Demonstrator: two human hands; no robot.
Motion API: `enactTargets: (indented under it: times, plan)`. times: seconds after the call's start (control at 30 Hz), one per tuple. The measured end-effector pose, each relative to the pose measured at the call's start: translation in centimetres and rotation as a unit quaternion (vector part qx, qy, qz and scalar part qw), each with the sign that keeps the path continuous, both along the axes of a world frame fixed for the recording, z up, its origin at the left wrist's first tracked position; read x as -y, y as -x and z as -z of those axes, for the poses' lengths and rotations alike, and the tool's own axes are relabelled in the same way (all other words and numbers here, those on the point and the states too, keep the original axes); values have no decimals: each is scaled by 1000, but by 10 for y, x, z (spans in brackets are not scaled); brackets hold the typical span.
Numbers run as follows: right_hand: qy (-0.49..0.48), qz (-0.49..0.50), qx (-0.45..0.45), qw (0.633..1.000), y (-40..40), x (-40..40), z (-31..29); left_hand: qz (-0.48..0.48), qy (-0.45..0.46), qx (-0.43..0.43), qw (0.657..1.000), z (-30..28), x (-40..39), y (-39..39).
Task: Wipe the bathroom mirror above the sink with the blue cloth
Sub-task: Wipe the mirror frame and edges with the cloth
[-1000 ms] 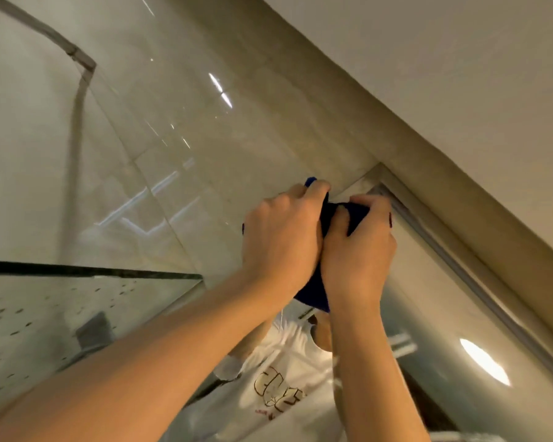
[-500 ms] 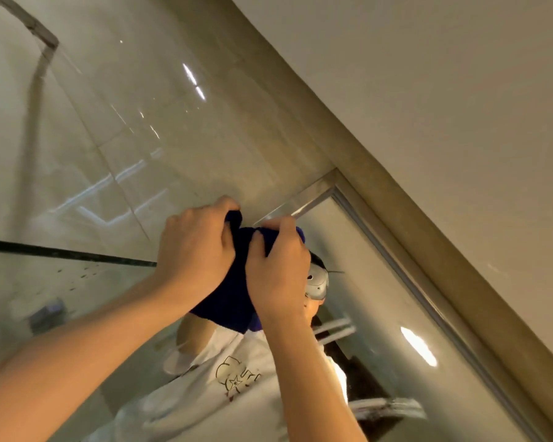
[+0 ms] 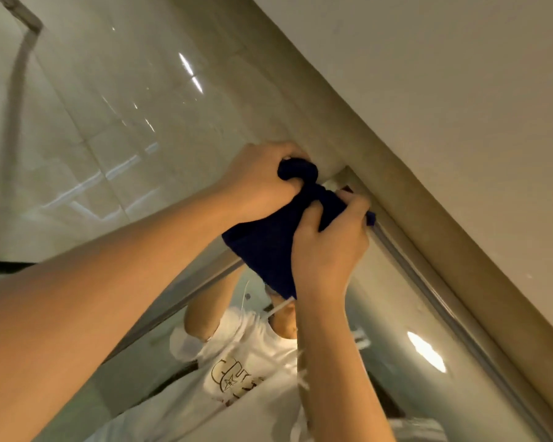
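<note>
The dark blue cloth [image 3: 268, 250] is bunched against the top left corner of the mirror [image 3: 396, 301], right under the grey frame [image 3: 434, 282]. My left hand [image 3: 259, 183] grips the cloth's upper left part, over the tiled wall beside the mirror. My right hand [image 3: 329, 247] is shut on the cloth's right side and presses it onto the glass near the frame. The mirror reflects a person in a white printed T-shirt, with arms raised.
Glossy beige wall tiles [image 3: 109, 106] fill the left side. A beige strip [image 3: 380, 148] runs along the top of the wall under the white ceiling [image 3: 460, 74]. A ceiling light reflection [image 3: 426, 350] shows in the mirror.
Both hands and the cloth dipped down and left along the mirror's top corner, then came back up to the right into the corner by the frame.
</note>
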State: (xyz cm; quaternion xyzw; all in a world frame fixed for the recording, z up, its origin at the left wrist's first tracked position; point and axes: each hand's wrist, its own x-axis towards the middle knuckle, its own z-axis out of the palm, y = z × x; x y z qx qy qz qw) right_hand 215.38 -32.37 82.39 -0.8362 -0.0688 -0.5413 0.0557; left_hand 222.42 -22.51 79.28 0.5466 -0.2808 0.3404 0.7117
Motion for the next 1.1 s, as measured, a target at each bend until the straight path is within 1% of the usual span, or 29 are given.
enactTargets:
  times: [0.07, 0.17, 0.23, 0.27, 0.33, 0.4, 0.43, 0.47, 0.5, 0.53, 0.6, 0.63, 0.67, 0.7, 0.77, 0.83, 0.93, 0.97, 1.03, 1.1]
  plan:
    - [10, -13, -8, 1000, 0, 3, 17, -18, -13, -8, 1000, 17, 1, 4]
    - [58, -19, -28, 998, 2, 7, 34, -49, -28, -44, 997, 41, 0, 13]
    - [79, -3, -59, 995, 5, 6, 45, -73, -48, -65, 994, 56, -2, 18]
    - [88, 18, -79, 993, 8, 5, 52, -94, -72, -77, 990, 64, -3, 21]
    - [104, 48, -133, 984, 13, 2, 71, -148, -162, -112, 969, 79, -2, 30]
    - [110, 35, -197, 974, 18, 0, 90, -203, -269, -159, 928, 89, 0, 43]
    - [110, 28, -224, 968, 20, -1, 97, -213, -293, -177, 915, 93, 0, 48]
    - [102, 20, -244, 964, 21, -1, 98, -213, -291, -188, 914, 95, 0, 51]
    - [84, 8, -253, 964, 23, -1, 95, -208, -270, -192, 920, 96, 1, 53]
    - [65, -3, -245, 967, 25, -1, 88, -201, -229, -187, 934, 96, 2, 55]
    - [46, -12, -176, 983, 27, 1, 65, -190, -110, -139, 966, 86, 10, 55]
    - [35, -14, -136, 990, 26, 3, 53, -191, -52, -103, 975, 79, 14, 55]
    - [23, -17, -111, 993, 24, 4, 43, -199, -14, -73, 977, 72, 19, 56]
    - [16, -14, -99, 995, 21, 6, 36, -209, 5, -53, 976, 67, 25, 55]
    - [28, 0, -96, 995, 15, 9, 36, -234, 13, -37, 971, 70, 32, 49]
    - [45, -1, -96, 994, 11, 9, 51, -272, 2, -33, 962, 90, 36, 43]
    - [70, -16, -60, 996, 9, 9, 88, -366, -71, -43, 927, 126, 44, 49]
    - [70, -18, -51, 996, 7, 10, 101, -380, -81, -51, 920, 137, 47, 53]
    - [58, -27, -65, 996, 5, 12, 127, -387, -82, -61, 916, 162, 50, 60]
    - [67, -35, -79, 994, 2, 18, 149, -371, -70, -58, 924, 186, 52, 63]
